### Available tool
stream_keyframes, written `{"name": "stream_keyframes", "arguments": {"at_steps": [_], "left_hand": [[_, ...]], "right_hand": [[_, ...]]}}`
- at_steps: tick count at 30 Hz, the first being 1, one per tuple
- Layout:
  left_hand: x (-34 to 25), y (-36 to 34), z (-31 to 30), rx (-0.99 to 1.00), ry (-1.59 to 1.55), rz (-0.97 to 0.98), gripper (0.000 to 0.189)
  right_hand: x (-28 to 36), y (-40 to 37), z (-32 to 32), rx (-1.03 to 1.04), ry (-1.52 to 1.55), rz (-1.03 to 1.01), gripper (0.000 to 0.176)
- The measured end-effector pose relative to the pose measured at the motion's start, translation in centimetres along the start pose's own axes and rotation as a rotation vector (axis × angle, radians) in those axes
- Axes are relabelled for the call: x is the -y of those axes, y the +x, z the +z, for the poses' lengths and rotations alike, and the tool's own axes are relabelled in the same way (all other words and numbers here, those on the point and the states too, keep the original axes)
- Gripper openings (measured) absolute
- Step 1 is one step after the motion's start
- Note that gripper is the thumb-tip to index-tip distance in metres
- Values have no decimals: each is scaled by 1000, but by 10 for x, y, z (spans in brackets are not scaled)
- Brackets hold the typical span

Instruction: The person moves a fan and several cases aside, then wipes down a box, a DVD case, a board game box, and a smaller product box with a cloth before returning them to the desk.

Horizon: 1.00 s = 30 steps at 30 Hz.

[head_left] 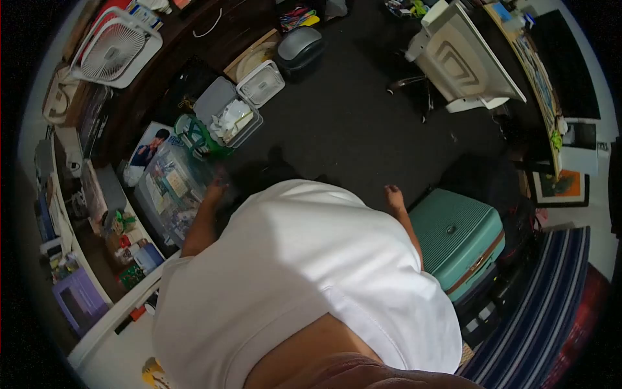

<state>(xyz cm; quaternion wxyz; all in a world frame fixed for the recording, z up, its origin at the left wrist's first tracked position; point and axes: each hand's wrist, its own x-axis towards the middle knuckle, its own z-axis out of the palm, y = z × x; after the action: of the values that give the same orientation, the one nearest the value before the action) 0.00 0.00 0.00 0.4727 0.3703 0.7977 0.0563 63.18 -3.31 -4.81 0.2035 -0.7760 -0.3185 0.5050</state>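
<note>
My left hand (218,183) is beside the clear plastic storage bin (170,188) on the left; its fingers are smeared and dim, so whether it holds anything cannot be seen. The bin is filled with small packets and papers. My right hand (393,194) hangs low on the other side, its small visible fingers slightly apart with nothing seen in them. Closest to it is a mint-green ribbed suitcase (447,223) with a brown trim, lying to the right, apart from the fingers.
Behind the bin stand a green bag (196,136) and an open clear box (248,133) with white crumpled stuff. A white office chair (457,61) stands at the far right by a desk. Shelves (97,259) line the left; a striped cloth (538,305) hangs at right.
</note>
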Motion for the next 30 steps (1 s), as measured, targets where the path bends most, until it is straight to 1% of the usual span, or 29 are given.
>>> {"name": "stream_keyframes", "arguments": {"at_steps": [2,3,5,7,8,11,14,17,20,23,26,29,30], "left_hand": [[-2,0,4,85,-43,-31,46],[7,-7,10,128,-53,-44,46],[-8,-20,9,148,-61,-25,44],[-25,-32,5,141,-109,6,43],[-27,-27,5,137,-156,30,42],[9,27,9,178,-353,96,52],[17,55,-17,129,-200,172,60],[12,57,-43,144,-350,105,62],[30,75,-70,109,-368,122,57],[-4,59,-116,127,-342,41,53],[29,114,-140,-160,-112,151,47],[2,98,-178,-230,-416,186,45],[5,109,-190,-256,-509,222,40]], "right_hand": [[12,25,0,63,134,17,35],[11,5,-3,23,48,-17,33],[30,3,11,-19,-68,-139,28],[25,4,27,-17,-190,-191,31],[20,3,33,-23,-250,-214,32],[5,-18,45,86,-213,-103,34],[8,-26,64,109,-210,-38,35],[18,-28,83,104,-210,-17,35],[34,-29,101,92,-211,-11,35],[50,-28,118,70,-207,-9,35],[70,-29,138,34,-200,-9,36],[93,-24,163,-12,-197,-28,36],[103,-22,172,-21,-192,-35,36]]}}
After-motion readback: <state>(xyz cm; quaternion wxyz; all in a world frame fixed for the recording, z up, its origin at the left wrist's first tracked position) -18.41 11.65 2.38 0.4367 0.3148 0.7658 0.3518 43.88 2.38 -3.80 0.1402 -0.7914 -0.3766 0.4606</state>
